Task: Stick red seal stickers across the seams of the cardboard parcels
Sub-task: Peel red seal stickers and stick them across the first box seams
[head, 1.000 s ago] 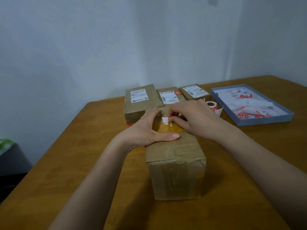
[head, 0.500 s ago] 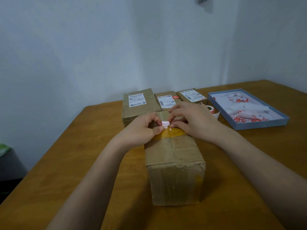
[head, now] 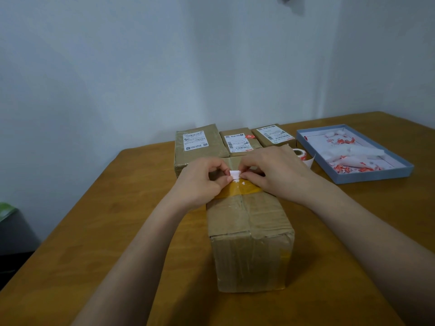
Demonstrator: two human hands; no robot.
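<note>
Small white sticker strip (head: 235, 174) is pinched between left hand (head: 202, 182) and right hand (head: 275, 171), directly above the long brown cardboard parcel (head: 249, 231), crosswise to its lengthwise seam.

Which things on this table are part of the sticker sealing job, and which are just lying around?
Part of the job:
- near parcel
- white sticker piece, pinched by left hand and right hand
- sticker roll
- three labelled parcels behind

Lying about:
- blue tray of peeled scraps
- green-topped object, off the table
</note>
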